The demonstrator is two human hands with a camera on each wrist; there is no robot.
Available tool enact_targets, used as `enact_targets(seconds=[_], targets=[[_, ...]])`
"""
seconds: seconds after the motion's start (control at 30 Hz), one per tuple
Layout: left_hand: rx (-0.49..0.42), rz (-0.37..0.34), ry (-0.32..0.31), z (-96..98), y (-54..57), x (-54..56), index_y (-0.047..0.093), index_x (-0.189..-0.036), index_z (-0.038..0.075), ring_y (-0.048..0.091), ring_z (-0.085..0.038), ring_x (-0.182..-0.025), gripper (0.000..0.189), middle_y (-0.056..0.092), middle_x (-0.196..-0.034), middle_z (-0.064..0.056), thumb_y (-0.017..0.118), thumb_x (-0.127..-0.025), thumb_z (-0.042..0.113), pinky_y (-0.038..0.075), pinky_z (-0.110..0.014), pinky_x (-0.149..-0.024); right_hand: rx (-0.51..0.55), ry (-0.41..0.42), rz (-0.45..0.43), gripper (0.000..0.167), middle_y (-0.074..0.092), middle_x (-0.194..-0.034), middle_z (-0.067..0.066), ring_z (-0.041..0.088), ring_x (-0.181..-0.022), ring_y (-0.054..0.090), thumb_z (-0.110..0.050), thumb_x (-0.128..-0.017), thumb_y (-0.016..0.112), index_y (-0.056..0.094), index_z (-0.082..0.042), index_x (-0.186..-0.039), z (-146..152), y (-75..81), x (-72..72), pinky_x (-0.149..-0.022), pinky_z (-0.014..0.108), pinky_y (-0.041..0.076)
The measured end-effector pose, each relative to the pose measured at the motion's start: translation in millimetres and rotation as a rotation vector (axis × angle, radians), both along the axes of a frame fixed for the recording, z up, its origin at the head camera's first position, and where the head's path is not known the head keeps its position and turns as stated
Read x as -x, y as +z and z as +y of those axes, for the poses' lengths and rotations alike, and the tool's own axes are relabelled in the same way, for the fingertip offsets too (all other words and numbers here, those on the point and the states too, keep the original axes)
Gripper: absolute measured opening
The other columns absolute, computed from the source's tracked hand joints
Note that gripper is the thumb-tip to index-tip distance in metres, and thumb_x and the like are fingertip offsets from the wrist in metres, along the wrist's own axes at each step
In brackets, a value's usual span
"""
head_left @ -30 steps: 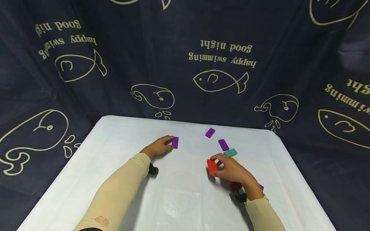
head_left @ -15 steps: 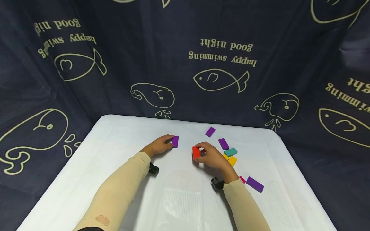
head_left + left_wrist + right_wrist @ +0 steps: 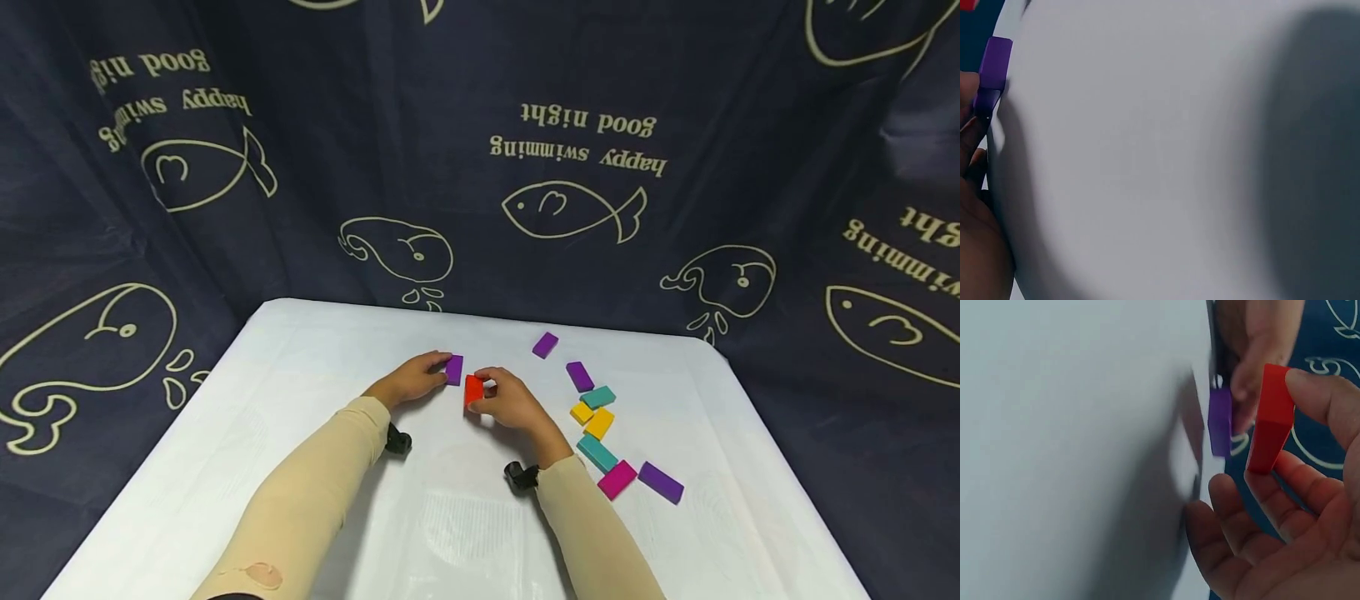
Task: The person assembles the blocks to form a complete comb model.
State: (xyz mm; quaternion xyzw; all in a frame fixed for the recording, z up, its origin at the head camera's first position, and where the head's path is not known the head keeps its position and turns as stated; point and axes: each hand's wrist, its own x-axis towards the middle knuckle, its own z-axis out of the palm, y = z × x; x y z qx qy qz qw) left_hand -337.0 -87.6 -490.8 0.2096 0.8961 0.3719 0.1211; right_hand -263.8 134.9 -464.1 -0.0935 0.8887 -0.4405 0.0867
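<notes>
My left hand [image 3: 415,377] pinches a purple block [image 3: 454,370] by its ends, toward the back of the white table. Between thumb and fingers of my right hand [image 3: 513,400] is a red block [image 3: 473,390], just right of the purple one and apart from it. In the right wrist view the red block [image 3: 1272,419] is tilted in the grip and nearer the camera than the purple block [image 3: 1220,422]. Only part of my left hand [image 3: 979,219] shows at the edge of the left wrist view, beside the purple block [image 3: 995,65].
Right of my right hand lie loose blocks on the table [image 3: 420,533]: purple [image 3: 545,345], purple [image 3: 580,377], teal [image 3: 598,397], yellow [image 3: 599,423], teal [image 3: 597,454], magenta [image 3: 617,480] and purple [image 3: 661,482]. A dark curtain [image 3: 465,100] hangs behind the table.
My right hand has carried the red block leftward, close to the purple block. Blocks that its arm covered are now visible. My left hand has stayed in place on the purple block.
</notes>
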Motion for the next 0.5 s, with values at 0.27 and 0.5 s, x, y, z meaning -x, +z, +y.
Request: enact_targets(seconds=[0.27,0.5], targets=[[-0.037,0.034,-0.015,0.6,1.3,-1.8,0.050,-0.143,0.001,0.036,-0.038,-0.141,0.048,0.046,-0.148,-0.022,0.057,-0.098,0.013,0.025,-0.051,-0.117,-0.008,-0.021,0.064,0.055,0.062,-0.116,0.010,0.025,-0.098,0.057,-0.016,-0.079,0.081,0.062,-0.005,-0.129,-31.1,-11.8,1.0,-0.087,0.042,0.049],[-0.025,0.025,-0.004,0.6,0.2,-2.0,0.049,-0.145,0.003,0.035,-0.036,-0.142,0.049,0.045,-0.149,-0.020,0.057,-0.098,0.015,0.024,-0.049,-0.118,-0.103,-0.033,0.147,0.055,0.062,-0.124,0.015,0.031,-0.114,0.057,-0.016,-0.077,0.082,0.062,-0.001,-0.126,-41.1,-19.0,-1.3,-0.103,0.047,0.043]])
